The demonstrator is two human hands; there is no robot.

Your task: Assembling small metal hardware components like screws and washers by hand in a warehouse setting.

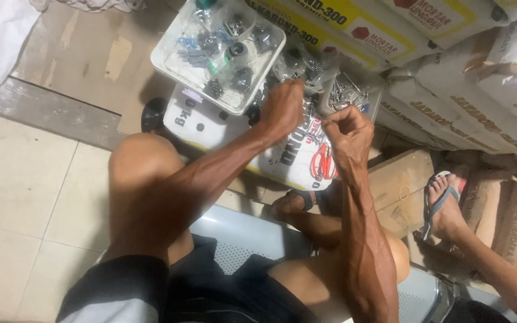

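We sit on a grey perforated bench [234, 236], knees bare, forearms stretched out over a white sack [291, 158] on the floor. Red-handled scissors [324, 162] lie on the sack, just under our right wrist. Our right hand [347, 133] is clenched, fingertips pinched together; what it grips is too small to tell. Our left hand [282, 107] is curled over a clear bag of small metal parts [300, 63]; we cannot tell whether it grasps it. Beyond, a clear tray [169, 63] of bagged hardware sits at the sack's far left corner. Stacked mortar sacks [450, 78] lie behind. Another person's sandalled foot [441, 206] rests at right.
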